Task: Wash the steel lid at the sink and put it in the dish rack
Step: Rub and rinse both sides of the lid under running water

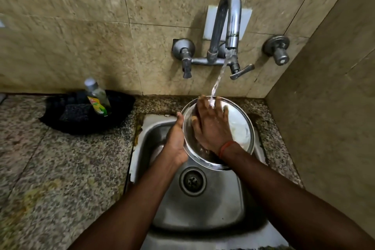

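Steel lid (pixel 241 126) centre-right of frame, held tilted over the sink (pixel 203 209), with the water stream (pixel 218 79) from the tap (pixel 229 16) landing near its upper edge. Left hand (pixel 176 138) grips the lid's left rim, thumb in front. Right hand (pixel 211 126) lies flat on the lid face, fingers spread, holding nothing. Doing it well probably needs a firm rim grip since wet steel likely slips, rubbing across the whole face, and turning the lid under the stream. Dish rack not in view
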